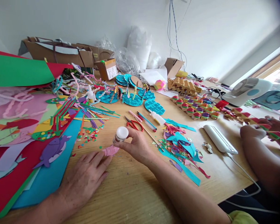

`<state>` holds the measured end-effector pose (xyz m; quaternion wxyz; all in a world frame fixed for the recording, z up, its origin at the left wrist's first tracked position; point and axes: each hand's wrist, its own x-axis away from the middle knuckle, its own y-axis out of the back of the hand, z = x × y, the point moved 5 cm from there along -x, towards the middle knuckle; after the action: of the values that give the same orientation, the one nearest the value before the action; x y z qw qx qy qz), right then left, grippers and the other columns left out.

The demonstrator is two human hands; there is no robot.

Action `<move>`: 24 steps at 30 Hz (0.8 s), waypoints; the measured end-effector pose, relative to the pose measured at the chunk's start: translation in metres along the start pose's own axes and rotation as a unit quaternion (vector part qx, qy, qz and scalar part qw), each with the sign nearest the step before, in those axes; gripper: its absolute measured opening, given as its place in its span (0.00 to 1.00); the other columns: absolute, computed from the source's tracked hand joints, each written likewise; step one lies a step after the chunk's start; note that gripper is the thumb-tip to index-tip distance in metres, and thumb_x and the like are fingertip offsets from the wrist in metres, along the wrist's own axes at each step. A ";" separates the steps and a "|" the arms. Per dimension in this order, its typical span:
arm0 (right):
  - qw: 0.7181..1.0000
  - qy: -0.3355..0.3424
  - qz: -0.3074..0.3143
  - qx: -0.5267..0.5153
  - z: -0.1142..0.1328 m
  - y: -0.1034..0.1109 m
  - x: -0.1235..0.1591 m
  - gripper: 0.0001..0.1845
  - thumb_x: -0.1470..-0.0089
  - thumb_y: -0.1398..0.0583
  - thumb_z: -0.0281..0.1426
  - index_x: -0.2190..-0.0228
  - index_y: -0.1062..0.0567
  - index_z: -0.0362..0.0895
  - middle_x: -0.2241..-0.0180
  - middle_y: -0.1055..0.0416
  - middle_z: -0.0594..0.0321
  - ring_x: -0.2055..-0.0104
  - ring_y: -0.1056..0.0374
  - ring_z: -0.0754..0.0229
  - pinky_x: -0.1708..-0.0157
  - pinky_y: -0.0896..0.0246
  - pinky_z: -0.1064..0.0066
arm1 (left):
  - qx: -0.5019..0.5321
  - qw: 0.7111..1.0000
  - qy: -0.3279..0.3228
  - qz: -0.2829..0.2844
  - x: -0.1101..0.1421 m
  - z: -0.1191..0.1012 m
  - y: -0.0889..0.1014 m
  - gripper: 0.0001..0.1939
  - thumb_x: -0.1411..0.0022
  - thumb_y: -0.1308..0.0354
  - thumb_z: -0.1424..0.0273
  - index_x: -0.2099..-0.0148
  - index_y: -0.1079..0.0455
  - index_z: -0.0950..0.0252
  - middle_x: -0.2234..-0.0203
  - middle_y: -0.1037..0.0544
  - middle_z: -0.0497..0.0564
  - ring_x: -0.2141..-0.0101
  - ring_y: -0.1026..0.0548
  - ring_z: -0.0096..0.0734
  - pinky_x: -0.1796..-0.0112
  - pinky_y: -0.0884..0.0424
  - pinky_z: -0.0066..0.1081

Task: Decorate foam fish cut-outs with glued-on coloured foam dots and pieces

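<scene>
My right hand (136, 146) is closed around a small bottle (122, 133), its round white end facing up. The bottle is held over a pink paper cutout (111, 151) on the table; its lower end is hidden by my fingers. My left hand (87, 171) lies flat, with outstretched fingertips touching the cutout's left edge. Just behind the bottle are red-handled pliers (134, 125). Small coloured paper bits (90, 137) are scattered beyond my left hand. A purple paper whale (52, 151) rests on coloured sheets to the left.
Paper scraps (183, 146), a white glue bottle (156, 117) and pens (147, 121) lie to the right. Farther back stand blue discs (133, 99) and painted egg-carton pieces (196, 107). A white power bank (220, 139) with a cable lies near another person's hands (254, 132).
</scene>
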<state>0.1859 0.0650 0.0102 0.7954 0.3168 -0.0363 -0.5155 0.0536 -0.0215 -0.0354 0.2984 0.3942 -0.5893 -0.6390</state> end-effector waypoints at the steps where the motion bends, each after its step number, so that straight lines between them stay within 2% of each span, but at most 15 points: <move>1: 1.000 0.001 0.001 -0.003 0.001 0.001 0.000 0.09 0.56 0.36 0.35 0.74 0.28 0.42 0.72 0.29 0.64 0.69 0.35 0.62 0.68 0.42 0.72 | 0.000 1.000 0.001 0.000 0.000 0.000 0.000 0.18 0.42 0.49 0.72 0.49 0.36 0.62 0.55 0.29 0.53 0.57 0.32 0.41 0.58 0.34 0.41; 14: 1.000 -0.007 0.001 -0.015 0.004 0.005 0.000 0.08 0.55 0.37 0.33 0.73 0.27 0.42 0.72 0.29 0.64 0.68 0.35 0.62 0.67 0.42 0.72 | 0.009 1.000 -0.004 -0.016 0.001 0.000 -0.001 0.18 0.41 0.51 0.72 0.48 0.36 0.61 0.56 0.29 0.53 0.57 0.32 0.41 0.59 0.35 0.41; 24: 1.000 -0.005 0.017 -0.024 0.001 0.004 0.003 0.06 0.55 0.37 0.31 0.72 0.28 0.42 0.71 0.29 0.65 0.68 0.34 0.63 0.67 0.42 0.72 | 0.019 1.000 0.006 -0.006 0.001 0.001 0.000 0.19 0.41 0.51 0.72 0.47 0.37 0.59 0.54 0.29 0.52 0.56 0.32 0.41 0.58 0.35 0.40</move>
<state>0.1901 0.0634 0.0130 0.8112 0.2941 -0.0334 -0.5044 0.0522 -0.0217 -0.0358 0.2906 0.4074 -0.5969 -0.6271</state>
